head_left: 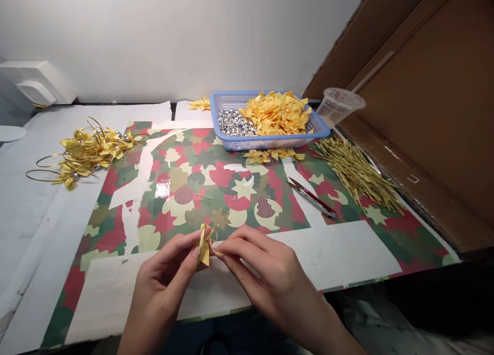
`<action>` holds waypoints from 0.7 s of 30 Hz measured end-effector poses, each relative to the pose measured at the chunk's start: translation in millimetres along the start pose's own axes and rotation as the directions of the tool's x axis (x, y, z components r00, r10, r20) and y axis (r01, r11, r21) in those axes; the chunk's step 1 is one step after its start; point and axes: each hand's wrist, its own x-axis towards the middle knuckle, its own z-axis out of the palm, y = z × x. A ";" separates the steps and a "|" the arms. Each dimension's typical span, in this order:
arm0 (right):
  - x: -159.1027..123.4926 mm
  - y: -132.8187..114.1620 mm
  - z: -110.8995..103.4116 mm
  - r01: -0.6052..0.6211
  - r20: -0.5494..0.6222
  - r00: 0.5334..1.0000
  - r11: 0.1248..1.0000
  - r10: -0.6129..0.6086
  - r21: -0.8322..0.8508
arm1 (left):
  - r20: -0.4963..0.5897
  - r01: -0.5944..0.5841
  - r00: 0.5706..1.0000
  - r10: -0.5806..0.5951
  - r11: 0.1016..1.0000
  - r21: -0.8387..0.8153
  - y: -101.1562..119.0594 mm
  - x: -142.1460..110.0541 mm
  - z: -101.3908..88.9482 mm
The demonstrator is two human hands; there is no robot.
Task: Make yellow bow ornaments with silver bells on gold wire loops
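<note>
Near the front edge of the table, my left hand (168, 275) pinches a yellow ribbon bow (205, 253) together with a thin gold ring that is seen nearly edge-on. My right hand (266, 267), just to the right, has thumb and fingers closed on the end of a thin yellow tie (216, 250). The tie curls in a small loop beside the bow. Whether a bell sits on this piece I cannot tell, since the fingers cover part of it.
Gold rings with yellow bows and silver bells (96, 152) lie in a heap at left. A blue basket (270, 141) holds loose bows and bells. To the right are thread snips (312, 198), a bundle of yellow-green ties (358, 175), a clear plastic cup (335, 110) and a cardboard box (424, 113).
</note>
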 end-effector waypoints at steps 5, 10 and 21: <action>0.0 -0.5 -0.6 0.001 0.000 1.000 1.000 -0.001 -0.019 | 0.001 0.008 1.000 -0.008 1.000 0.019 -0.2 -0.1 -0.7; -0.5 -0.8 -1.3 0.002 0.004 1.000 1.000 -0.002 -0.015 | 0.010 0.019 1.000 -0.019 1.000 0.023 0.7 -0.4 -0.9; -0.8 -0.8 -1.8 -0.002 0.019 1.000 1.000 0.003 -0.025 | 0.025 0.028 0.999 -0.028 0.999 -0.016 -3.4 0.7 -3.6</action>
